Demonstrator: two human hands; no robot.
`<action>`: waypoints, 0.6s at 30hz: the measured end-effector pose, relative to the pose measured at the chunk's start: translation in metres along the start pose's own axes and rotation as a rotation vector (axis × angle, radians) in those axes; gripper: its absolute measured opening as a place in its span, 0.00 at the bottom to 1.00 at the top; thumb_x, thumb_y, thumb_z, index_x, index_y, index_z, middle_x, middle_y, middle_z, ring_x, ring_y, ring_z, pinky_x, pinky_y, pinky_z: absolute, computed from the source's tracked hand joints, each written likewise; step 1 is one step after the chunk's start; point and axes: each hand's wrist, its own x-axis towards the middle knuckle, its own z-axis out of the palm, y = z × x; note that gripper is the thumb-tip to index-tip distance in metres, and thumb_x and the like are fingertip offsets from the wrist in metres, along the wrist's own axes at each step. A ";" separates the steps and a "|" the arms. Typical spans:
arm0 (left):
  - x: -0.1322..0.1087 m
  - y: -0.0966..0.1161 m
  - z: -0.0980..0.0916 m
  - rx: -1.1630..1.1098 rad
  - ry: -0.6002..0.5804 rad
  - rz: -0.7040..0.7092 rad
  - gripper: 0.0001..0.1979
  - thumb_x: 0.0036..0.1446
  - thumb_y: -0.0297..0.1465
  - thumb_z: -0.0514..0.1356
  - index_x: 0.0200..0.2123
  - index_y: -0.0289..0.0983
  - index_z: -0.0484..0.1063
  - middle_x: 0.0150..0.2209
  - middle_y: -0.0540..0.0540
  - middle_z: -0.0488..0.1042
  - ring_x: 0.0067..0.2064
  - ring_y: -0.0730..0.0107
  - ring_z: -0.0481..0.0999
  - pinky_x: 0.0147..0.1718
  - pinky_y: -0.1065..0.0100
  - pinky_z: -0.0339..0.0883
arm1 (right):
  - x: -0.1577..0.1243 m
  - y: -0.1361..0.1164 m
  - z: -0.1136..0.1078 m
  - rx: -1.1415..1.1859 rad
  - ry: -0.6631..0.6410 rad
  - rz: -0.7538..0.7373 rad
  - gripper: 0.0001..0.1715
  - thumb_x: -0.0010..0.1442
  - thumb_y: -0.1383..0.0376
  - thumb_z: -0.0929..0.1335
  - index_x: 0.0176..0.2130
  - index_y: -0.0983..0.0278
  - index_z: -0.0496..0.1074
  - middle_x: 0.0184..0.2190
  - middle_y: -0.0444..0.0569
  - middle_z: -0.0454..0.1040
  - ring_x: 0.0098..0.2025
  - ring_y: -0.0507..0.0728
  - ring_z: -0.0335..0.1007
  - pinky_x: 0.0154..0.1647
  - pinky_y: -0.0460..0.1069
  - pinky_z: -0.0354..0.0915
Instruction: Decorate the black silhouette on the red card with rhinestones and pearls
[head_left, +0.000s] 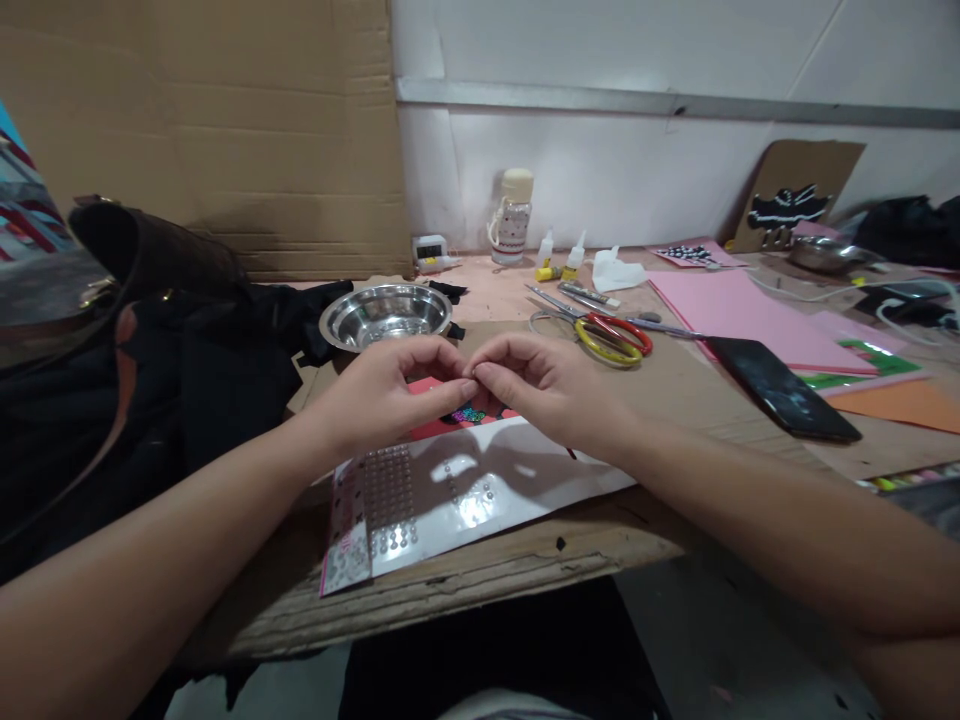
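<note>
My left hand (401, 385) and my right hand (536, 385) meet fingertip to fingertip in the middle of the view. Both pinch at the same spot; whatever sits between the fingertips is too small to name. Below them lies a red sheet (429, 428) with a shiny multicoloured patch (469, 414) on it, partly hidden by the hands. Nearer to me is a white glossy sheet (450, 540) bearing rows of small round stick-on gems (390, 490) at its left.
Behind my left hand stands a steel bowl (386, 312). Scissors (611, 338), small glue bottles (574, 255) and a drinking bottle (513, 220) lie or stand farther back. At right are pink sheets (757, 315) and a phone (780, 385). Black cloth and a bag (150, 250) occupy the left.
</note>
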 end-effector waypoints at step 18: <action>-0.001 0.001 0.001 0.134 0.001 0.060 0.10 0.60 0.38 0.64 0.33 0.38 0.79 0.31 0.51 0.78 0.33 0.72 0.75 0.34 0.70 0.66 | -0.003 -0.008 -0.003 -0.315 -0.027 -0.095 0.06 0.65 0.67 0.66 0.36 0.65 0.72 0.26 0.41 0.74 0.25 0.47 0.65 0.26 0.43 0.57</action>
